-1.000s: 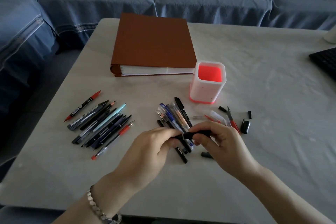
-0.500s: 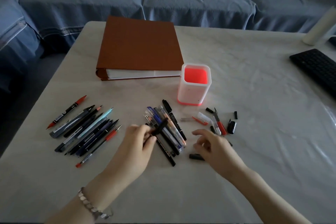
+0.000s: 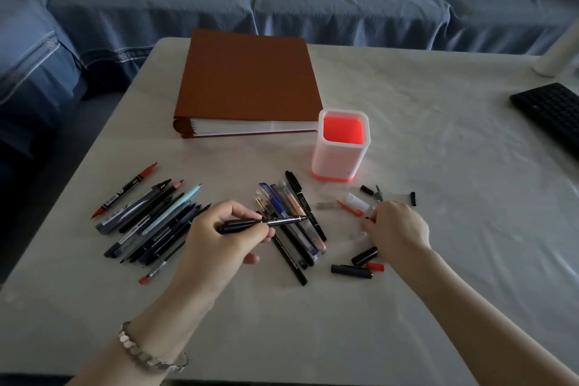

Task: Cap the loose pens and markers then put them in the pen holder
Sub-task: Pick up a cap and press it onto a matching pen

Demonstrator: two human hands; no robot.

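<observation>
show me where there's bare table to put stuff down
Bare: the wide stretch between pen holder and keyboard, and the near edge of the table. Crowded: left pen row, middle pile beneath the black marker in the left hand, loose caps by the right hand.

Single head-worn wide-angle view, tilted forward and down over the table (image 3: 313,338).
Close range: both forearms enter from the bottom edge. Left hand (image 3: 225,235), pinching a black marker (image 3: 285,220), and right hand (image 3: 396,229) sit just below frame centre. Pen holder (image 3: 343,147) is just beyond the right hand, binder (image 3: 247,78) beyond the left, sofa (image 3: 313,3) far past both along the top. Keyboard (image 3: 551,113) is cut off by the frame edge, out to the right of the right hand.
</observation>
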